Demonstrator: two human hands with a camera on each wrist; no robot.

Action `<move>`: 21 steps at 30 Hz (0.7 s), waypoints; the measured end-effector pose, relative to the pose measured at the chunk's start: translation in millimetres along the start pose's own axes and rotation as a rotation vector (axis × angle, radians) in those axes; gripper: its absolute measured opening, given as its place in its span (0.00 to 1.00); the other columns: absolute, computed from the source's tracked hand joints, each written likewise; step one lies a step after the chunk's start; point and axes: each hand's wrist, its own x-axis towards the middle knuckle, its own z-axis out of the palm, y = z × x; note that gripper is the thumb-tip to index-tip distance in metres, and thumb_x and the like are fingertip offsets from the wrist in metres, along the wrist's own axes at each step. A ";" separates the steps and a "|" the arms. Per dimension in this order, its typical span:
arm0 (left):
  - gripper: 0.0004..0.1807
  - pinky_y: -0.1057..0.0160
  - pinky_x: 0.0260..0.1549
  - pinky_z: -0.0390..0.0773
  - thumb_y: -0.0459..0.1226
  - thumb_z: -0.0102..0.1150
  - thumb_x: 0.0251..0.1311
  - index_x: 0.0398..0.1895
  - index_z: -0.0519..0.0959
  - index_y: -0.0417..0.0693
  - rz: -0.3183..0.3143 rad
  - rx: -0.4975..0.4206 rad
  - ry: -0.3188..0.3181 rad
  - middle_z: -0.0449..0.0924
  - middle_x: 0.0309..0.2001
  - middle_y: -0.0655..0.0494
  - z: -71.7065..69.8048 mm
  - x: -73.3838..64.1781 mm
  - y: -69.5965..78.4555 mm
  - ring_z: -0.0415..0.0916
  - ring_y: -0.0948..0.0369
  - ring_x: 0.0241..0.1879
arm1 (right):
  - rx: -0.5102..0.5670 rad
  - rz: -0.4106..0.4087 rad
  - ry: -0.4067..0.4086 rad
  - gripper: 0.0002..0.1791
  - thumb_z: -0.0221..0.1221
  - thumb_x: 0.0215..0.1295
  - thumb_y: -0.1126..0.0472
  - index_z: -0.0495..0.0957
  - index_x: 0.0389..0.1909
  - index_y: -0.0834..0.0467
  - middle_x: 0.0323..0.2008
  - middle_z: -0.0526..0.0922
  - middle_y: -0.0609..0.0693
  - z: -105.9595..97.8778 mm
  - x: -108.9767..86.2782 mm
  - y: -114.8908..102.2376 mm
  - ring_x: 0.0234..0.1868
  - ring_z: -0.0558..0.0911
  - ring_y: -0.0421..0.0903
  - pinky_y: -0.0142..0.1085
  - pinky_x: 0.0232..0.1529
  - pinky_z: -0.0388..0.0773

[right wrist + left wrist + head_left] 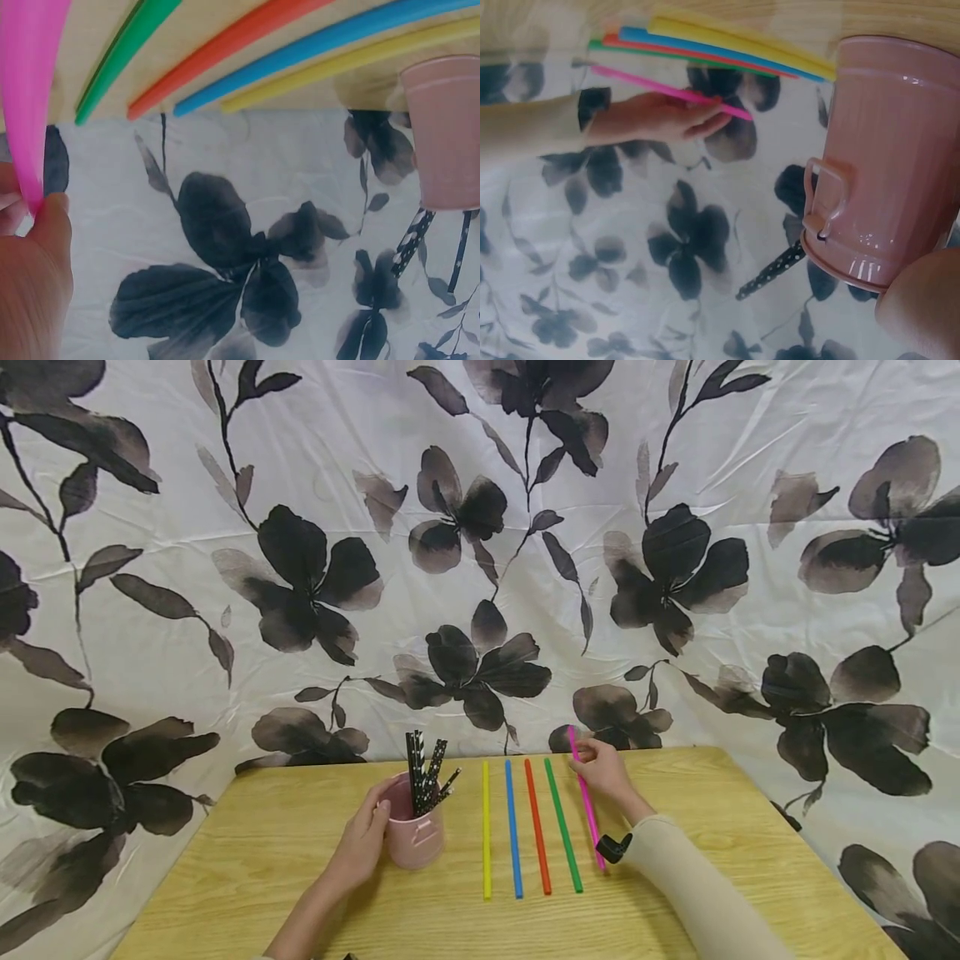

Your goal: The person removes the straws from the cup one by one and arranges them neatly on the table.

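Note:
My left hand [363, 839] grips the left side of a pink cup [415, 843] with a small wire handle, thumb near the rim. Several black patterned straws [432, 777] stand leaning inside the cup. On the right, my right hand [602, 768] pinches a magenta straw [588, 806] close to its far end, between thumb and fingers [51, 225]. That straw slants past the wrist, its near end by the black wrist strap. In the left wrist view the magenta straw [667, 91] shows apart from the other coloured ones.
Between the hands, a yellow straw [487, 827], a blue straw [513, 827], a red straw [537, 827] and a green straw [562, 822] lie side by side on the wooden table [247, 860]. A floral cloth [480, 585] hangs behind the table's far edge.

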 end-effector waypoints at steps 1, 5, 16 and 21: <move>0.20 0.51 0.46 0.68 0.42 0.31 0.68 0.62 0.58 0.58 0.010 0.004 -0.002 0.63 0.59 0.57 -0.4 0.1 0.0 0.62 0.56 0.56 | 0.006 0.004 -0.003 0.19 0.64 0.49 0.64 0.75 0.45 0.62 0.31 0.79 0.54 1.2 -1.5 0.0 0.31 0.76 0.47 0.34 0.25 0.74; 0.20 0.50 0.49 0.65 0.41 0.31 0.69 0.63 0.58 0.57 0.037 0.013 -0.002 0.62 0.60 0.56 -1.1 1.6 -0.6 0.60 0.56 0.57 | 0.032 0.043 -0.009 0.18 0.63 0.50 0.65 0.76 0.45 0.60 0.28 0.77 0.54 5.4 -6.1 -0.9 0.27 0.75 0.47 0.34 0.23 0.73; 0.20 0.48 0.50 0.64 0.40 0.30 0.69 0.63 0.56 0.56 0.041 0.006 -0.028 0.61 0.60 0.54 0.2 1.2 -0.6 0.59 0.54 0.58 | -0.009 0.074 -0.024 0.18 0.64 0.48 0.65 0.76 0.43 0.63 0.24 0.77 0.53 14.9 -11.9 8.3 0.23 0.74 0.44 0.33 0.20 0.72; 0.20 0.48 0.51 0.62 0.41 0.30 0.69 0.63 0.57 0.55 0.035 0.017 -0.014 0.62 0.60 0.55 0.9 0.5 0.0 0.59 0.54 0.58 | -0.024 0.062 -0.029 0.19 0.65 0.46 0.65 0.77 0.41 0.63 0.22 0.78 0.51 18.6 -14.8 13.6 0.22 0.75 0.43 0.33 0.20 0.72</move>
